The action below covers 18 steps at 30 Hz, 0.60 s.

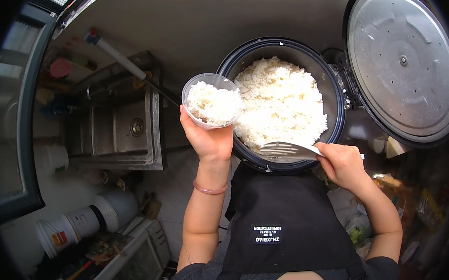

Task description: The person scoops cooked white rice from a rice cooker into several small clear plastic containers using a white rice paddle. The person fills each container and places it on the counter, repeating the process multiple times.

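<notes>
My left hand (211, 141) holds a clear round plastic tub (212, 102) from below, beside the left rim of a large rice cooker (342, 120). White cooked rice (208, 104) lies in the tub, heaped higher on one side. In my right hand (341, 163) is the handle of a pale slotted rice paddle (287, 151). The paddle's head is over the near part of the cooker's pot, at the edge of the rice mass (280, 101). Whether its tip is in the rice, I cannot tell. The cooker's metal-lined lid (402, 65) stands raised at the right.
A stainless steel sink (156, 137) is at the left, with a grey pole (121, 57) slanting across its corner. White plastic buckets (82, 224) rest above a glass-fronted cabinet (118, 272) at lower left. Bagged goods (357, 224) lie at lower right.
</notes>
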### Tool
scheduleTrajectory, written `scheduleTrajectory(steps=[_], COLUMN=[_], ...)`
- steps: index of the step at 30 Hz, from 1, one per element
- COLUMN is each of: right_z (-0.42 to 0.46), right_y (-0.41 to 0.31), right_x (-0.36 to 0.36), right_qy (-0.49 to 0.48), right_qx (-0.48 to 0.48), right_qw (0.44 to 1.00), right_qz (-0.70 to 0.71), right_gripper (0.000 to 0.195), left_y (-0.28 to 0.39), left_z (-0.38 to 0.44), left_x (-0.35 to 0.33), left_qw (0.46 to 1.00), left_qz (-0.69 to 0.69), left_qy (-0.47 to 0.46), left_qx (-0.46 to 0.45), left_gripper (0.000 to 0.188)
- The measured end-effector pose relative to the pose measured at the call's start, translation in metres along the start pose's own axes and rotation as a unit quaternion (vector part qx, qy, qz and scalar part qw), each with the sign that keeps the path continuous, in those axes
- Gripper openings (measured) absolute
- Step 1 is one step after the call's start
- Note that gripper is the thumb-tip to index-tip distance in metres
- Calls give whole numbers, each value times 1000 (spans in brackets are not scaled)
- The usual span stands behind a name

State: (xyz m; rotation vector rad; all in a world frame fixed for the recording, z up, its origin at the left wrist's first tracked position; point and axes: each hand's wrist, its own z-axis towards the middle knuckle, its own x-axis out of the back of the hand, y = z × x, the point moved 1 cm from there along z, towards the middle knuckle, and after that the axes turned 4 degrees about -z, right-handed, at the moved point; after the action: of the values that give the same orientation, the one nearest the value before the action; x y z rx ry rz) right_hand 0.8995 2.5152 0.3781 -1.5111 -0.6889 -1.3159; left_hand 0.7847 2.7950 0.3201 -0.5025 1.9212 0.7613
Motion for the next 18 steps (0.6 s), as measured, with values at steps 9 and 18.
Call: scheduleTrajectory(steps=[9,18], right_z=[130,121], right_y=[31,41], right_x=[-58,-15], right_qy=[-59,-193], right_qx=[-42,17], right_qw=[995,970], right_qz=[-62,-148], right_gripper=[19,20], left_y=[28,50], left_z=[-14,-46], left_x=[-9,21], left_qw=[998,995], left_qz=[19,20], left_qy=[-18,20], left_qx=[-55,-93], left_gripper=[56,55])
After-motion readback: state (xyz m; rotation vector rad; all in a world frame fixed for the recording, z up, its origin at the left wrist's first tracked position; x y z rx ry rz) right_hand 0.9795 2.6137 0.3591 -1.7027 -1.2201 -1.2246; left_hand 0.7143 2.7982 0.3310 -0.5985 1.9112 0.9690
